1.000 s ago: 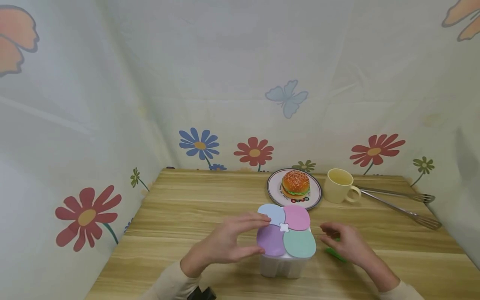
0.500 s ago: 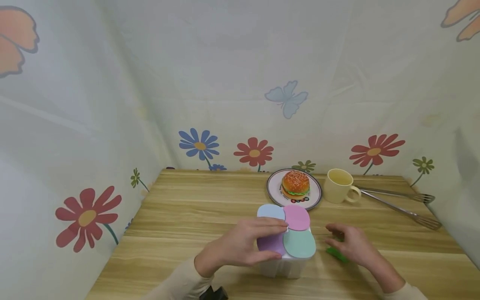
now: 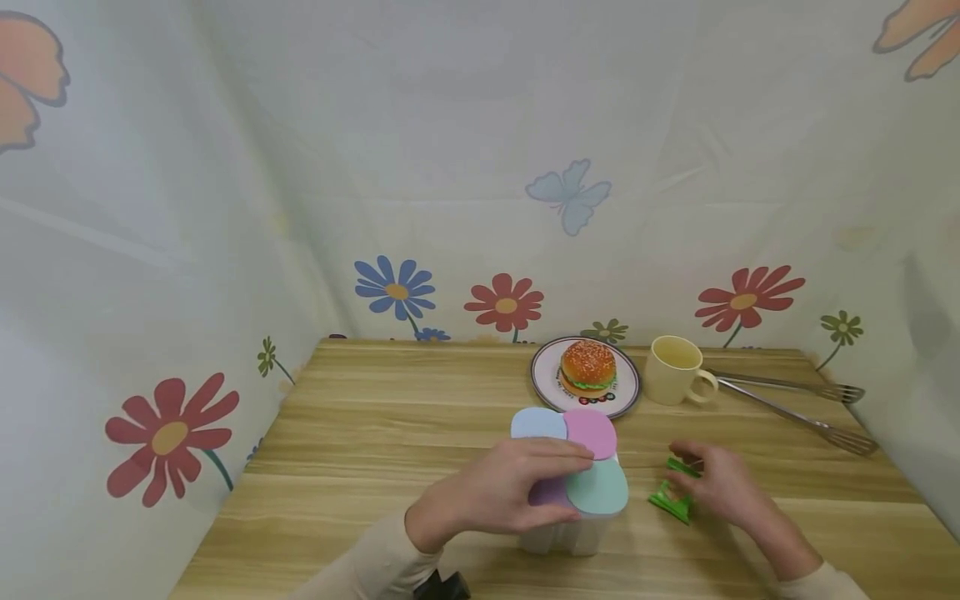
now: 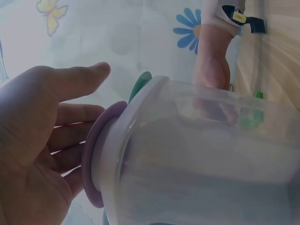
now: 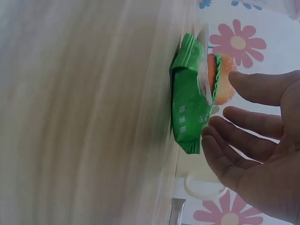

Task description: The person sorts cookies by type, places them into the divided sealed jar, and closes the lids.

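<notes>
A clear box (image 4: 211, 150) stands on the table, topped by a white lid with petal-shaped flaps (image 3: 597, 487) in blue, pink, purple and green. My left hand (image 3: 510, 487) reaches over this lid with extended fingers, covering much of the purple flap (image 4: 96, 157); whether they touch it I cannot tell. To the right of the box lies a small green packet (image 5: 187, 103) with white print. My right hand (image 3: 723, 487) hovers at its right side, fingers loosely bent and thumb apart. In the right wrist view the fingertips come close to the packet without gripping it.
Behind the box, a burger (image 3: 588, 368) sits on a dark-rimmed plate (image 3: 545, 387). A yellow mug (image 3: 670, 375) stands to the plate's right. Two metal utensils with slotted ends (image 3: 847, 437) lie at the right. A flowered curtain (image 3: 450, 208) borders the wooden table (image 3: 375, 392).
My left hand has moved right, farther over the lid. My right hand has shifted right, leaving more of the green packet in sight.
</notes>
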`<control>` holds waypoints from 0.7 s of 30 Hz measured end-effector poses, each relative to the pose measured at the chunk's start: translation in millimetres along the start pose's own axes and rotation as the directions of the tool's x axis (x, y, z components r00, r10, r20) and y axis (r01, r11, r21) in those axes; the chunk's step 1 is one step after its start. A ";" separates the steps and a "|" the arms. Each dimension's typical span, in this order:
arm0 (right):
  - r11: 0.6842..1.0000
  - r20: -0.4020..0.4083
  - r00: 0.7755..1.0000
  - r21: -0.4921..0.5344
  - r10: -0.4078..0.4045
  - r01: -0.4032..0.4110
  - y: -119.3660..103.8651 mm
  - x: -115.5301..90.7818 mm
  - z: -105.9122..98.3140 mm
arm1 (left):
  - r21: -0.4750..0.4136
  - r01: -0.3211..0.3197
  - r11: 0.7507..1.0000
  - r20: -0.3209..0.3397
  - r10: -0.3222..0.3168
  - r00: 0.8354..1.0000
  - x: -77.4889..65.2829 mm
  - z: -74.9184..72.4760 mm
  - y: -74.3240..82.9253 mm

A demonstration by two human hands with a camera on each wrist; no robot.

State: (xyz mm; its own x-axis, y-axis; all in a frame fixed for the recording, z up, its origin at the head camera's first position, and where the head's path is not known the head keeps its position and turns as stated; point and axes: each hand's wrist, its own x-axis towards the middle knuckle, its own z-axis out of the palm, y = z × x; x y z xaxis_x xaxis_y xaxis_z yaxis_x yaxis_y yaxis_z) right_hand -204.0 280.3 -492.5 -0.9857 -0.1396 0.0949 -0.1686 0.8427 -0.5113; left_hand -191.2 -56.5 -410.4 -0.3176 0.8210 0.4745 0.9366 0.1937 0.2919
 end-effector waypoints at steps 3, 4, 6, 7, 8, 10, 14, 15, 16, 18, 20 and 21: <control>1.000 0.018 1.000 -0.025 0.005 -0.005 1.3 0.9 -1.6 | 0.042 -0.008 0.999 0.023 0.007 1.000 2.9 2.2 0.1; 0.999 0.023 1.000 -0.034 0.004 -0.003 1.5 1.0 -1.9 | 0.064 -0.012 0.998 0.032 0.010 0.999 3.5 2.7 0.3; 0.999 0.036 0.999 -0.053 -0.001 0.003 2.4 1.3 -2.2 | 0.098 -0.016 0.995 0.044 0.011 0.999 4.1 3.9 0.9; 0.998 0.043 0.999 -0.061 -0.004 0.006 2.7 1.4 -2.2 | 0.114 -0.016 0.993 0.049 0.011 0.999 4.4 4.5 1.2; 0.997 0.052 0.999 -0.074 0.000 0.003 3.0 1.6 -2.4 | 0.138 -0.021 0.990 0.055 0.013 0.998 4.6 4.8 1.7; 0.996 0.077 0.997 -0.089 0.016 -0.009 3.5 1.9 -2.9 | 0.163 -0.020 0.986 0.066 0.009 0.998 5.2 4.9 3.0; 0.992 0.120 0.992 -0.119 0.042 -0.028 4.5 2.5 -3.2 | 0.221 -0.014 0.975 0.087 -0.005 0.996 7.1 4.9 5.8; 0.992 0.127 0.991 -0.122 0.042 -0.026 4.8 2.6 -3.2 | 0.232 -0.011 0.973 0.094 -0.011 0.995 7.6 5.0 6.6; 0.992 0.132 0.990 -0.127 0.040 -0.023 5.0 2.6 -3.1 | 0.245 -0.010 0.969 0.100 -0.015 0.995 8.0 5.1 7.3; 0.992 0.138 0.990 -0.128 0.032 -0.014 5.6 2.7 -2.7 | 0.276 -0.012 0.961 0.110 -0.020 0.994 8.4 6.0 8.4; 0.992 0.142 0.990 -0.127 0.025 -0.007 5.9 2.7 -2.2 | 0.297 -0.013 0.955 0.113 -0.022 0.993 8.7 7.2 9.2; 0.992 0.141 0.990 -0.128 0.023 -0.005 6.0 2.8 -2.1 | 0.301 -0.009 0.954 0.113 -0.026 0.993 9.0 7.9 9.4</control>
State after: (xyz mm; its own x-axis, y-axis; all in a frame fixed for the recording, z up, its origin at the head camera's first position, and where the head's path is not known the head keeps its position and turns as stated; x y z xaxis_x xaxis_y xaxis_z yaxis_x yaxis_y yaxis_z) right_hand -207.7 286.1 -493.6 -0.9806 -0.1922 -0.0385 -0.1613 0.9028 -0.3985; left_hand -184.1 -43.1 -410.0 -0.3231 0.8713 0.3694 0.9406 0.3387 0.0239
